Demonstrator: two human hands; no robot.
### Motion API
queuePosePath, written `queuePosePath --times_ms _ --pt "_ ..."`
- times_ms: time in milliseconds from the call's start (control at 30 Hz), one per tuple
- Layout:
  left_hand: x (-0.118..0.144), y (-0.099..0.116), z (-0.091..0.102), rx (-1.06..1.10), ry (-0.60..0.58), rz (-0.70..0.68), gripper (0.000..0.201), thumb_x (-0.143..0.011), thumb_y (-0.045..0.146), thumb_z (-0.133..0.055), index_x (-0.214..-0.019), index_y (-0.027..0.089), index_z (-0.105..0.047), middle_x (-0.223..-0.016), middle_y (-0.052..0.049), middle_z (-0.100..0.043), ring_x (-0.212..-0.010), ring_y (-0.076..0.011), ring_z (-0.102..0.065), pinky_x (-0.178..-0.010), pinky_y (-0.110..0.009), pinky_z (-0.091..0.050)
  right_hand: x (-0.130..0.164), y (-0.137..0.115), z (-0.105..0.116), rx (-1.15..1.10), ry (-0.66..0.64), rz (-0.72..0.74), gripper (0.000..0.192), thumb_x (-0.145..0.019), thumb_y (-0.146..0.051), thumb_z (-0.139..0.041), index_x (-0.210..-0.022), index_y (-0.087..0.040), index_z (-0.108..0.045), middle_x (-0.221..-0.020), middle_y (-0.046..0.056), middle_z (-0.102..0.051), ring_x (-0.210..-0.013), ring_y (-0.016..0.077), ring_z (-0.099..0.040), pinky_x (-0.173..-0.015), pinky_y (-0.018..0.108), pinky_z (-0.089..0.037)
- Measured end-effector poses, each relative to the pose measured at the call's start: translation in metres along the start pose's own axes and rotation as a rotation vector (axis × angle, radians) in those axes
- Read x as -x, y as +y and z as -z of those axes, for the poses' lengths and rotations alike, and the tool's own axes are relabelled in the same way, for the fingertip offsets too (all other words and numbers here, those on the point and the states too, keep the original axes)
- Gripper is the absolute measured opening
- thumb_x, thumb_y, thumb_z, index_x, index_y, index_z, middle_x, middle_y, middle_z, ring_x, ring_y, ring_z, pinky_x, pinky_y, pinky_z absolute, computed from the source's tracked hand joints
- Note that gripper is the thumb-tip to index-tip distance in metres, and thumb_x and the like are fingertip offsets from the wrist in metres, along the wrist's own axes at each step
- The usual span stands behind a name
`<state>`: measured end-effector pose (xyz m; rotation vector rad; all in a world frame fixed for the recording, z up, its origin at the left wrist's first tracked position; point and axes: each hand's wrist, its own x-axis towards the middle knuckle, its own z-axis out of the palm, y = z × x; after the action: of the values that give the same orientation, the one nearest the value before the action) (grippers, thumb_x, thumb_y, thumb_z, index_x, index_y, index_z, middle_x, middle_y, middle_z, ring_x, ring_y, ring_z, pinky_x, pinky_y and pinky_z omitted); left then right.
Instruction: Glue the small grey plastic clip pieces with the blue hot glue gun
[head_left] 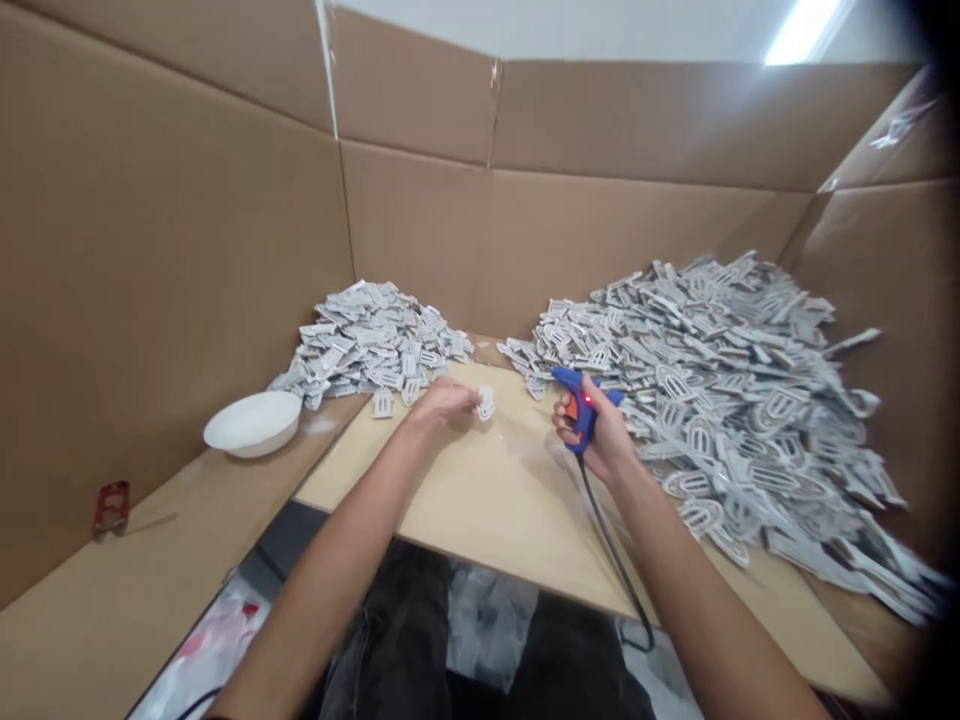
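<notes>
My left hand (448,400) pinches a small white cut-out piece (486,403) with slots in it, held above the light wooden board (480,490). To the right, my right hand (600,430) is wrapped round the handle of a blue glue gun (583,408) with an orange trigger and a small red light. Its nozzle points to the left, toward the white piece but apart from it. A dark cord (611,540) runs down from the handle over the board's front edge. The fingertips of my left hand partly hide the piece.
A large heap of grey-white slotted pieces (720,370) lies on the right, a smaller heap (375,335) at the back left. A white bowl (255,425) and a red object (112,508) stand at the left. Cardboard walls (420,220) enclose the work surface.
</notes>
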<state>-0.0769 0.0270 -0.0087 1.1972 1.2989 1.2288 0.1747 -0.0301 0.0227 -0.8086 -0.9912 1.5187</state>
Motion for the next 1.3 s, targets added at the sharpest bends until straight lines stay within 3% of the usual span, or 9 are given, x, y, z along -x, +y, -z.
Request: queuePosePath --times_ms 133,233,400,567,667,800,1033,1167,1300 --pt "-0.015 0.026 0.024 0.199 0.457 -0.178 0.027 -0.069 0.011 -0.078 -0.096 0.015 -0.074 -0.09 -0.01 -0.076 -0.087 -0.0226 -0.075 -0.076 -0.03 -0.058 -0.002 0.0 0.002 -0.024 0.005 0.002 0.053 -0.074 -0.067 -0.088 -0.075 -0.019 -0.065 -0.069 0.0 -0.06 -0.057 0.009 -0.052 -0.039 0.015 -0.031" --pt "-0.021 0.035 0.03 0.371 0.606 -0.358 0.051 -0.071 0.01 -0.079 -0.12 0.019 -0.068 -0.121 -0.014 -0.074 -0.102 -0.0198 -0.073 -0.088 -0.03 -0.057 -0.002 -0.001 0.002 -0.033 0.001 0.0 0.053 -0.074 -0.067 -0.088 -0.075 -0.019 -0.065 -0.07 0.001 -0.06 -0.058 0.0095 -0.052 -0.038 0.015 -0.031" --pt "-0.011 0.022 0.009 0.048 0.35 -0.328 0.003 -0.071 0.015 -0.067 -0.07 0.017 -0.066 -0.073 -0.002 -0.066 -0.07 -0.0152 -0.061 -0.068 -0.026 -0.048 -0.002 0.0 0.002 -0.009 0.005 -0.017 0.054 -0.075 -0.067 -0.087 -0.076 -0.019 -0.064 -0.069 0.001 -0.06 -0.056 0.009 -0.054 -0.038 0.015 -0.032" --pt "0.009 0.015 -0.01 -0.188 0.12 -0.389 0.011 -0.067 0.017 -0.061 -0.059 0.02 -0.054 -0.059 0.003 -0.054 -0.059 -0.0125 -0.049 -0.06 -0.025 -0.035 -0.01 0.006 0.006 0.154 0.195 0.115 0.056 -0.074 -0.07 -0.086 -0.073 -0.021 -0.059 -0.065 0.001 -0.06 -0.052 0.011 -0.053 -0.037 0.019 -0.032" --pt "0.016 0.012 -0.014 -0.287 0.012 -0.365 0.009 -0.064 0.017 -0.062 -0.061 0.02 -0.054 -0.06 0.003 -0.054 -0.06 -0.0132 -0.049 -0.058 -0.025 -0.034 -0.013 0.006 0.017 0.503 0.494 0.218 0.045 -0.085 -0.064 -0.076 -0.073 -0.023 -0.059 -0.064 0.002 -0.063 -0.051 0.0152 -0.054 -0.042 0.025 -0.037" --pt "0.021 0.008 -0.018 -0.347 -0.065 -0.412 0.01 -0.061 0.016 -0.061 -0.061 0.021 -0.052 -0.06 0.003 -0.053 -0.06 -0.0135 -0.049 -0.057 -0.025 -0.032 -0.009 -0.002 0.031 1.171 0.729 0.273 0.017 -0.091 -0.037 -0.068 -0.088 -0.021 -0.07 -0.083 0.01 -0.074 -0.077 0.0251 -0.068 -0.073 0.033 -0.05" --pt "0.02 0.006 -0.021 -0.347 -0.103 -0.41 0.008 -0.058 0.017 -0.066 -0.064 0.019 -0.061 -0.064 0.001 -0.062 -0.061 -0.0142 -0.055 -0.06 -0.025 -0.038 0.0 -0.008 0.041 1.804 0.595 0.148 0.027 -0.093 -0.021 -0.063 -0.114 -0.01 -0.076 -0.123 0.021 -0.074 -0.125 0.0345 -0.06 -0.098 0.037 -0.043" --pt "0.019 0.01 -0.024 -0.295 -0.086 -0.357 0.01 -0.055 0.017 -0.069 -0.064 0.018 -0.063 -0.064 0.0 -0.065 -0.06 -0.0144 -0.056 -0.06 -0.025 -0.04 -0.001 -0.003 0.05 1.855 0.674 -0.014 0.037 -0.091 -0.027 -0.074 -0.124 -0.01 -0.074 -0.138 0.021 -0.068 -0.135 0.0369 -0.051 -0.102 0.041 -0.042" --pt "0.021 0.013 -0.025 -0.277 -0.075 -0.352 0.008 -0.056 0.018 -0.069 -0.062 0.017 -0.064 -0.062 -0.001 -0.065 -0.06 -0.0142 -0.056 -0.059 -0.025 -0.04 -0.004 -0.001 0.052 1.868 0.624 -0.014 0.042 -0.089 -0.028 -0.078 -0.124 -0.004 -0.074 -0.132 0.026 -0.07 -0.128 0.0354 -0.058 -0.102 0.038 -0.043"
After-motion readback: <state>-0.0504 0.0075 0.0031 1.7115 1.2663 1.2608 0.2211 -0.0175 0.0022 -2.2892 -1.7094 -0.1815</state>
